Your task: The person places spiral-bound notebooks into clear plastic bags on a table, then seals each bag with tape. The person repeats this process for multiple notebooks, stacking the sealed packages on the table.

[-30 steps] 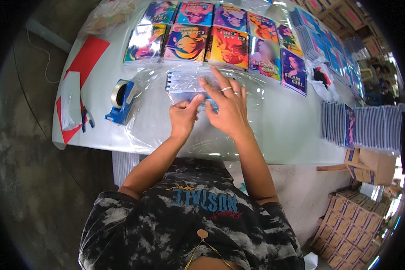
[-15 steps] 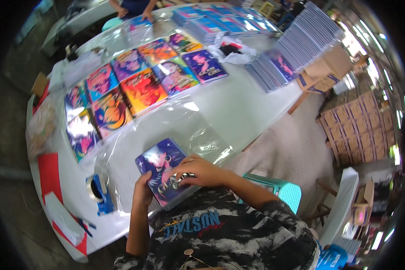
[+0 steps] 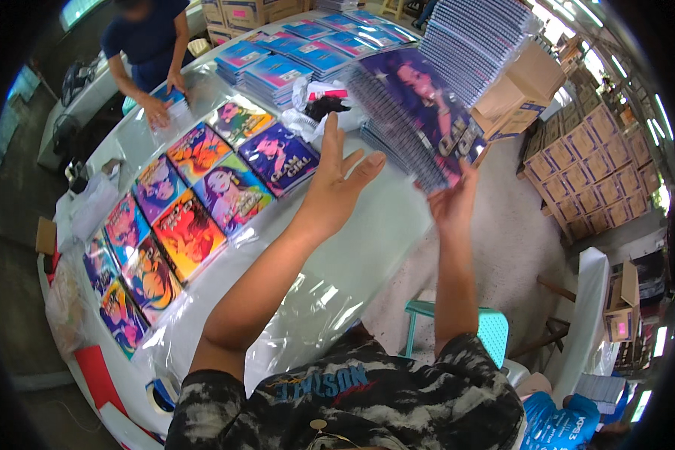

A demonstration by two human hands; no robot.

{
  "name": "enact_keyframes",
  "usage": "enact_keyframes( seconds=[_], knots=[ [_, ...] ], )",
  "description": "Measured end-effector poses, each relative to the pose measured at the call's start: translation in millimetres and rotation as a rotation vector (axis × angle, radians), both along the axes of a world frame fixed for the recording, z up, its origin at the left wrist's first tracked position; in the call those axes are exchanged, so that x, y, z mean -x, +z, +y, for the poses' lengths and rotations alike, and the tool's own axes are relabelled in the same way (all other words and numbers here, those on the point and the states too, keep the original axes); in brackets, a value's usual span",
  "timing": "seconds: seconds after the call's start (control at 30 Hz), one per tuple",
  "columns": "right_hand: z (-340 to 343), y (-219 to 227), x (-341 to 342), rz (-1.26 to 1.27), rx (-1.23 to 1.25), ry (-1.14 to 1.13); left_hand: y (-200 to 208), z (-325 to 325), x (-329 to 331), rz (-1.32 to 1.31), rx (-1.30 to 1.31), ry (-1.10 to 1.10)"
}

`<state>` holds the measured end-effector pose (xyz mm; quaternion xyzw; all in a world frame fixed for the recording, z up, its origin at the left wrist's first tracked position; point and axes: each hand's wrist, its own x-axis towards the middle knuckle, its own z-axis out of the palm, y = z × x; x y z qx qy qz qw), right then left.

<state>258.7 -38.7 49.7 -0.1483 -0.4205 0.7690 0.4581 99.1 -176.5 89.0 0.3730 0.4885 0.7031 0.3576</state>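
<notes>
My right hand [image 3: 454,199] pinches the near corner of a purple notebook [image 3: 420,94], its cover showing a pink-haired figure. The notebook is tilted over a stack of spiral-bound notebooks [image 3: 401,154] at the table's right side; whether it touches the stack I cannot tell. My left hand [image 3: 339,176] is raised above the table with fingers spread, holding nothing. Left of it, two rows of colourful illustrated notebooks [image 3: 223,191] lie side by side, the nearest a purple one [image 3: 277,157]. Clear plastic sheeting [image 3: 277,330] spreads below my left forearm.
Blue-and-pink notebook piles [image 3: 277,75] stand at the back. A tall notebook stack [image 3: 472,45] and open carton [image 3: 521,90] are right. Across the table a person [image 3: 146,52] handles notebooks. A teal stool [image 3: 491,334] stands near me; a blue tape dispenser [image 3: 161,394] lies lower left.
The purple notebook has gone from in front of my body to the far right stack, now in my right hand alone. My left hand has let go and reached forward. The view has shifted.
</notes>
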Motion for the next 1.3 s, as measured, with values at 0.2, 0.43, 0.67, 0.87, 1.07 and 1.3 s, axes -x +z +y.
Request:
enact_keyframes(
  seconds=[0.2, 0.43, 0.67, 0.87, 1.07, 1.3],
  knots=[
    [176.2, -64.2, -33.5, -0.918, 0.091, -0.363, -64.3, 53.1, 38.6, 0.010, 0.305, 0.146],
    [207.6, -126.4, -7.9, -0.468, -0.178, -1.008, -182.8, 91.0, 101.6, 1.050, 0.595, 0.284],
    [65.9, -123.4, 90.9, -0.705, -1.011, -0.338, -261.6, 79.1, 123.9, 1.538, 0.687, 0.362],
    [28.1, -154.2, 128.7, -0.279, 0.685, 0.580, -139.1, 52.5, 92.8, 0.176, 0.448, 0.405],
    [30.7, -138.5, 106.8, -0.118, 0.404, 0.251, -148.7, -7.3, 130.4, 0.403, 0.409, 0.581],
    [-4.5, -84.7, 25.3, -0.089, 0.358, 0.270, -216.2, -26.7, 148.5, 1.055, 1.107, 0.398]
  ],
)
